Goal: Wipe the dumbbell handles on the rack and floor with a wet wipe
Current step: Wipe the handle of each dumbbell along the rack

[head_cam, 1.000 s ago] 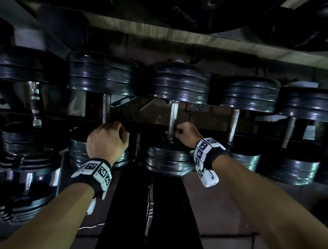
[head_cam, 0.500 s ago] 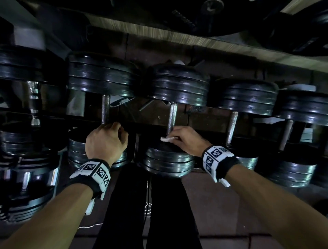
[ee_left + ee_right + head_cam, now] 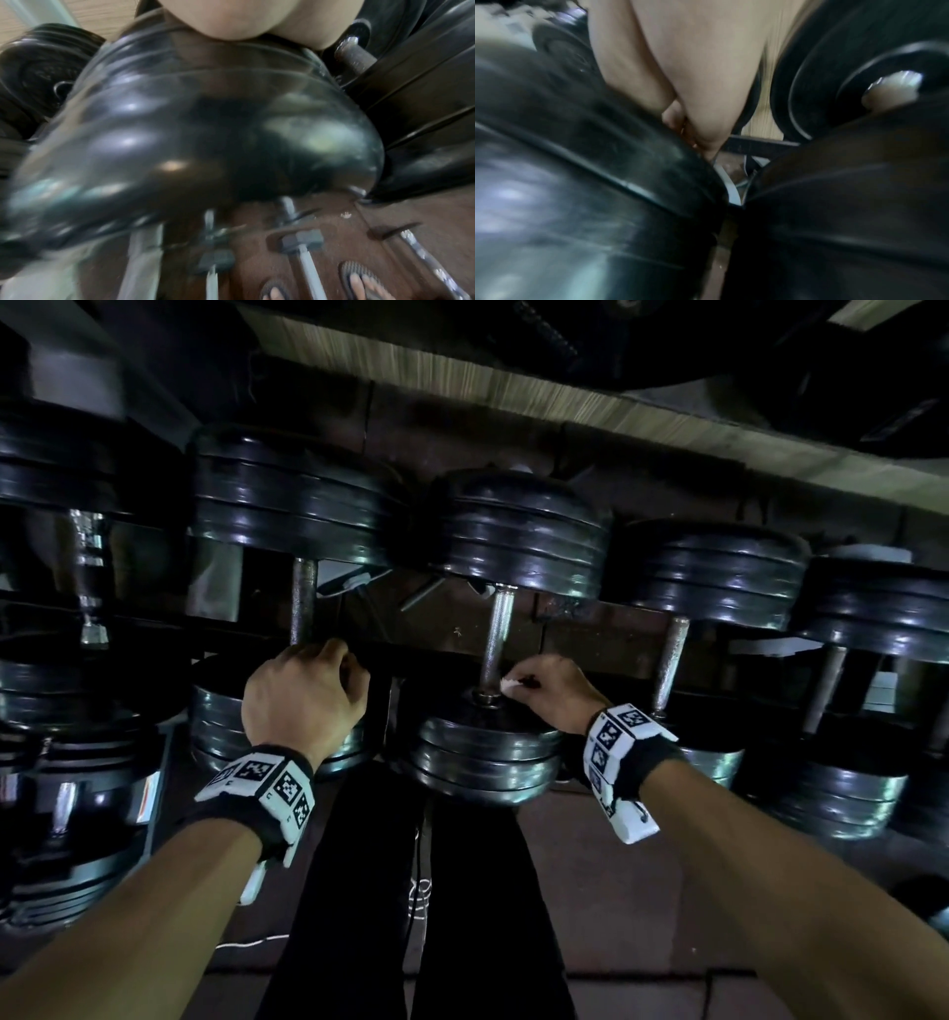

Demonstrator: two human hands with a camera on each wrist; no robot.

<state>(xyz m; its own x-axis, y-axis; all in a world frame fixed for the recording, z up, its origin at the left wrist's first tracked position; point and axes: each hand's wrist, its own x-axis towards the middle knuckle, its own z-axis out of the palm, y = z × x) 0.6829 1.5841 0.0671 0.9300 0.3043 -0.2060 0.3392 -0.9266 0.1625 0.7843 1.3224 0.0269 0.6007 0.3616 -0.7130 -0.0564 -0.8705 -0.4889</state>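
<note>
Now my right hand [image 3: 552, 693] fingers pinch one small white wet wipe [image 3: 509, 684] beside one of five steel dumbbell handles [image 3: 497, 636]; my left hand [image 3: 303, 698] fingers curl round another handle [image 3: 303, 600].

dumbbells [image 3: 500, 629] side by side on rack [image 3: 590, 629]

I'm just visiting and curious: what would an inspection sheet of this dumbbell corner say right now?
Surface: brownish floor, dim; marks too dark to judge.
Job's things: dumbbells in a row on the rack; wet wipe a small white wad at the lower end of the middle handle, by the near plates.
Clutter: bolts lying on the floor under the rack.
Grippers: left hand curled at the base of the next handle to the left; right hand pinches the wipe.
Cables: a thin white cord on the floor by the dark trouser legs.
Surroundings: wooden shelf edge above; sandalled feet below.
</note>
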